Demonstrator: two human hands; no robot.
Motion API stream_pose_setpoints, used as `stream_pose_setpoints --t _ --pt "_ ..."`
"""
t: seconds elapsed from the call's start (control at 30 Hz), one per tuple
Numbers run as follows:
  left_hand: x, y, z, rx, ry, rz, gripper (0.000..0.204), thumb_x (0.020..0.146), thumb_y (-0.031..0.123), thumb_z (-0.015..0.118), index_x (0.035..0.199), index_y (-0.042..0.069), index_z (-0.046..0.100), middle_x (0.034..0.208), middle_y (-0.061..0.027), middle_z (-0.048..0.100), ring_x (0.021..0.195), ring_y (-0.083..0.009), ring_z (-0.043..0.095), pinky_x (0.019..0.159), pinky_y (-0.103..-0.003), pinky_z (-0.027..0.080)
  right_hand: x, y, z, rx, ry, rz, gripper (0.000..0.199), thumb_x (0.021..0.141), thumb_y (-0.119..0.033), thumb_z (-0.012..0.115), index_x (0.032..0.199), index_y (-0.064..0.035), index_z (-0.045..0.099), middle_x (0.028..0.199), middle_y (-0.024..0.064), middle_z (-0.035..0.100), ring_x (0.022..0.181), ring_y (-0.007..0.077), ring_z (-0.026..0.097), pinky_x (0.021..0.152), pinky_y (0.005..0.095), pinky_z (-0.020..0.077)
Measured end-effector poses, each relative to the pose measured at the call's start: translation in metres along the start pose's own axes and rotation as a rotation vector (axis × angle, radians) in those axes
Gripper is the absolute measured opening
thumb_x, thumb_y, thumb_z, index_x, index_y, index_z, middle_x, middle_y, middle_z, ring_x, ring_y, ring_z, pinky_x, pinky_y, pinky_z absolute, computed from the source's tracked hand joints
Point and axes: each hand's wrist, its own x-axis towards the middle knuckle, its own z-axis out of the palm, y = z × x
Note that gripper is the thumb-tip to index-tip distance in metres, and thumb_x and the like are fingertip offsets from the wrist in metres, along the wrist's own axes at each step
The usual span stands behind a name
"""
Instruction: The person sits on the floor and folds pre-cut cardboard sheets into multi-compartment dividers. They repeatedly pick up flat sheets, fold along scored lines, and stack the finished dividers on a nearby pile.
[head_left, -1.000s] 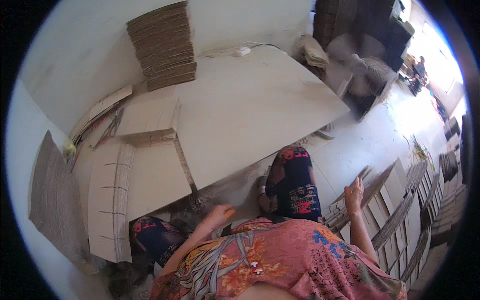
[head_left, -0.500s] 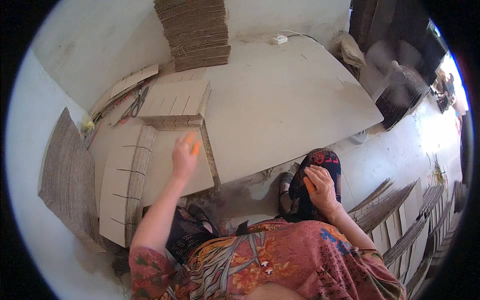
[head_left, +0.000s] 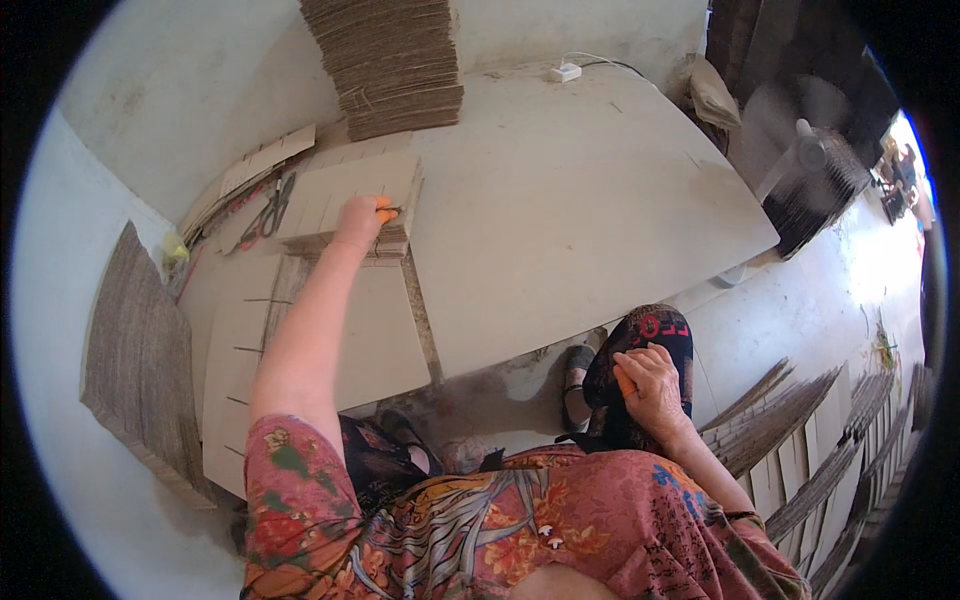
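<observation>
My left hand (head_left: 366,222) is at the right edge of a stack of slotted cardboard pieces (head_left: 325,190) on the table's left side. Its fingers, some with orange covers, are closed on the edge of the top cardboard; the fingertips are partly hidden. Over my right knee is my right hand (head_left: 655,390), loosely curled, an orange cover on one digit and nothing visible in it. A second row of slotted cardboard (head_left: 230,370) stands nearer me, partly behind my left forearm. Beside it lies a bare light board (head_left: 375,340).
Scissors (head_left: 268,215) lie left of the stack. A tall cardboard pile (head_left: 390,65) stands against the wall, another grey pile (head_left: 140,360) at far left. A white adapter (head_left: 565,72) sits on the table (head_left: 570,200). At right are a spinning fan (head_left: 805,150) and slotted cardboard bundles (head_left: 790,430).
My left hand has moved forward from above the light board to the slotted stack and closed at its edge. My right hand stays by the knee, its fingers now more curled.
</observation>
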Motion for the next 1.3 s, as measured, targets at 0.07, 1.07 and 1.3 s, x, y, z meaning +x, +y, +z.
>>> stream_pose_setpoints --t 0.07,1.07,1.3 --pt "0.002 0.017 -0.016 -0.184 -0.061 -0.141 0.024 0.083 0.019 0.069 0.1 0.002 0.071 0.089 -0.0151 0.071 0.083 -0.0296 0.066 0.076 -0.038 0.051 -0.002 0.003 0.002 0.023 0.01 0.02 0.015 0.08 -0.009 0.068 0.094 -0.0033 0.067 0.085 0.0114 0.068 0.086 0.0282 0.065 0.091 0.0471 0.0455" --pt "-0.232 -0.092 -0.104 0.547 -0.073 -0.637 0.047 0.09 0.046 0.054 0.09 0.001 0.069 0.091 -0.0203 0.068 0.087 -0.0375 0.065 0.077 -0.047 0.052 -0.001 -0.014 0.044 1.289 0.058 0.723 0.018 0.094 -0.013 0.06 0.108 -0.0025 0.066 0.098 -0.0009 0.066 0.089 0.0086 0.058 0.075 0.0257 0.0472" --pt "-0.221 -0.073 -0.138 0.411 -0.033 -0.595 0.035 0.085 0.037 0.066 0.077 0.003 0.061 0.076 -0.0199 0.063 0.067 -0.0337 0.061 0.062 -0.047 0.046 -0.001 -0.028 0.035 1.257 -0.029 0.724 0.017 0.095 -0.014 0.059 0.107 -0.0041 0.066 0.089 -0.002 0.066 0.073 0.0077 0.058 0.063 0.0251 0.0464"
